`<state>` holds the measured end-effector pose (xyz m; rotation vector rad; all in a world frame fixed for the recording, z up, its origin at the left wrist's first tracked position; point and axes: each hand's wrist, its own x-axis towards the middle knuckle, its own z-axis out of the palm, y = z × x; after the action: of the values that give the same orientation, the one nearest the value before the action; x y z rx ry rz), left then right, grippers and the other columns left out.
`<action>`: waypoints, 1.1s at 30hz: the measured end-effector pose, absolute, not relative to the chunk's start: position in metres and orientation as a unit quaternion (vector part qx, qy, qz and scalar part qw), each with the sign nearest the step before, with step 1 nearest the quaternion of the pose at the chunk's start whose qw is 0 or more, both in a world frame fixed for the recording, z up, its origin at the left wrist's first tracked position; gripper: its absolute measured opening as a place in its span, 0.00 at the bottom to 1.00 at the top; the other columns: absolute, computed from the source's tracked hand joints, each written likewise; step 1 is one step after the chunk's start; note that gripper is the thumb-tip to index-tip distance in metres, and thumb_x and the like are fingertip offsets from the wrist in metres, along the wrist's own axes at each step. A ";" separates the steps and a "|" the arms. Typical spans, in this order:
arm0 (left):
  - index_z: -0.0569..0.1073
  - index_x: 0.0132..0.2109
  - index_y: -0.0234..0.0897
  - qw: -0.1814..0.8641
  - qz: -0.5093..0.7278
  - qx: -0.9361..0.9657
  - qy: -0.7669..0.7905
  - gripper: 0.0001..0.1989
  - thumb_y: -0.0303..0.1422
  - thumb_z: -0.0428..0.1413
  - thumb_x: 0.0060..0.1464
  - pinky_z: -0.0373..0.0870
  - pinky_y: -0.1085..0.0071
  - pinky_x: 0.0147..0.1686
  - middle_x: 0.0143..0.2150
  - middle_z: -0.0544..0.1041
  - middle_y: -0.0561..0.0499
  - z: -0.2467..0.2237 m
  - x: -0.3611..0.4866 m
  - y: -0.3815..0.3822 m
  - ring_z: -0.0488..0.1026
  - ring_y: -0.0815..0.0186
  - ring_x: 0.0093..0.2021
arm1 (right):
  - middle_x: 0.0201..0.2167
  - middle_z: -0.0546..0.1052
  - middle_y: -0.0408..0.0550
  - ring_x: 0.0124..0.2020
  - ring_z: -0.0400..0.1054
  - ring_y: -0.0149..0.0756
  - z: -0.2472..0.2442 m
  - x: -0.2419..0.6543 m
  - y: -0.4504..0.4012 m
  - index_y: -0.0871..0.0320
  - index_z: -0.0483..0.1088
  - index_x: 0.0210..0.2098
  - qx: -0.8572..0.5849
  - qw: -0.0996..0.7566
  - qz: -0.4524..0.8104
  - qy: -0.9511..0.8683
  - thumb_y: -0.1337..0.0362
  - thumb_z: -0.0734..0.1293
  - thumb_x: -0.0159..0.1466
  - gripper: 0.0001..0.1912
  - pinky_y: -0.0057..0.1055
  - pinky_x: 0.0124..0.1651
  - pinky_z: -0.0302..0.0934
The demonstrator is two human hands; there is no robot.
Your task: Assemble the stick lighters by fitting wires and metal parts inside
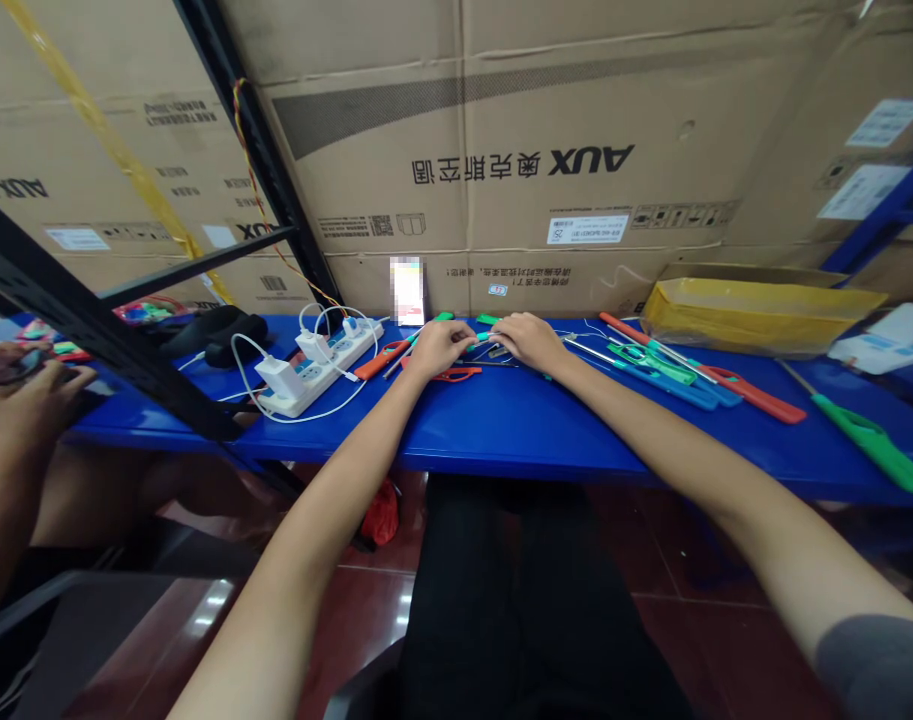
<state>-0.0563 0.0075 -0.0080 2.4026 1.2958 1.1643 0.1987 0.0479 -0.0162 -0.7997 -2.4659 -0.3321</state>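
Observation:
Over the blue table, my left hand (pixel 439 347) and my right hand (pixel 531 342) face each other, fingers bent and closed. Between their fingertips sits a small green part (pixel 482 338). My left fingers pinch its near end, while my right fingers close at its other side on a thin piece, mostly hidden. Under and beside my hands lie long-necked lighters, among them an orange lighter (pixel 381 360) left of my left hand and a red-orange handle (pixel 456 375) just below. To the right are a blue lighter (pixel 670 382), a green lighter (pixel 655 362) and a red lighter (pixel 760 393).
A white power strip (pixel 321 365) with chargers and cables lies left. A lit phone (pixel 409 292) leans on the large cardboard box (pixel 501 120). A yellow-taped carton (pixel 748 312) and green lighter (pixel 872 440) are at right. A co-worker's hands (pixel 32 385) are beyond the black post (pixel 178 385).

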 end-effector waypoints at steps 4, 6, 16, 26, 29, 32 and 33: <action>0.86 0.40 0.39 0.092 0.387 0.809 0.432 0.04 0.30 0.65 0.64 0.74 0.66 0.41 0.37 0.87 0.49 -0.010 -0.057 0.009 0.82 0.60 0.37 | 0.44 0.85 0.53 0.44 0.73 0.47 -0.015 0.199 0.047 0.54 0.81 0.50 -0.305 0.254 -0.123 -0.910 0.57 0.62 0.82 0.15 0.40 0.50 0.61; 0.86 0.40 0.39 0.087 0.386 0.812 0.430 0.04 0.30 0.64 0.64 0.75 0.66 0.41 0.37 0.87 0.49 -0.011 -0.057 0.011 0.82 0.60 0.37 | 0.43 0.85 0.53 0.44 0.73 0.47 -0.015 0.199 0.047 0.53 0.81 0.50 -0.309 0.251 -0.122 -0.909 0.58 0.64 0.81 0.14 0.41 0.50 0.61; 0.84 0.48 0.38 0.067 0.409 0.803 0.428 0.07 0.29 0.65 0.64 0.77 0.66 0.43 0.42 0.87 0.48 -0.012 -0.054 0.011 0.81 0.62 0.37 | 0.42 0.82 0.57 0.43 0.71 0.50 -0.016 0.195 0.047 0.56 0.80 0.50 -0.331 0.261 -0.127 -0.898 0.58 0.61 0.81 0.16 0.41 0.49 0.61; 0.87 0.52 0.38 0.085 0.402 0.805 0.428 0.10 0.29 0.63 0.67 0.79 0.65 0.46 0.42 0.88 0.47 -0.012 -0.055 0.011 0.84 0.59 0.39 | 0.47 0.84 0.61 0.47 0.72 0.51 -0.017 0.192 0.044 0.59 0.80 0.54 -0.319 0.271 -0.099 -0.903 0.63 0.59 0.81 0.18 0.44 0.53 0.64; 0.87 0.50 0.38 0.092 0.403 0.807 0.421 0.09 0.29 0.63 0.68 0.79 0.66 0.46 0.41 0.88 0.48 -0.013 -0.056 0.013 0.84 0.60 0.39 | 0.46 0.84 0.60 0.46 0.72 0.51 -0.017 0.191 0.043 0.59 0.81 0.54 -0.326 0.268 -0.104 -0.901 0.64 0.60 0.80 0.17 0.44 0.52 0.64; 0.87 0.49 0.38 0.092 0.402 0.810 0.417 0.08 0.29 0.63 0.68 0.78 0.66 0.45 0.41 0.88 0.48 -0.014 -0.057 0.015 0.84 0.60 0.39 | 0.46 0.84 0.59 0.46 0.73 0.50 -0.017 0.191 0.042 0.58 0.81 0.54 -0.322 0.267 -0.101 -0.903 0.64 0.60 0.80 0.17 0.43 0.51 0.64; 0.87 0.49 0.38 0.090 0.401 0.811 0.416 0.08 0.29 0.62 0.68 0.78 0.66 0.45 0.41 0.88 0.48 -0.014 -0.057 0.015 0.84 0.60 0.39 | 0.46 0.84 0.59 0.46 0.73 0.50 -0.017 0.191 0.042 0.57 0.81 0.54 -0.320 0.267 -0.101 -0.903 0.64 0.60 0.80 0.17 0.43 0.51 0.65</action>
<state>-0.0570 0.0148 -0.0136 2.4120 1.2370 1.1935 0.1910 0.0422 -0.0171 -0.8649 -2.4378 -0.2713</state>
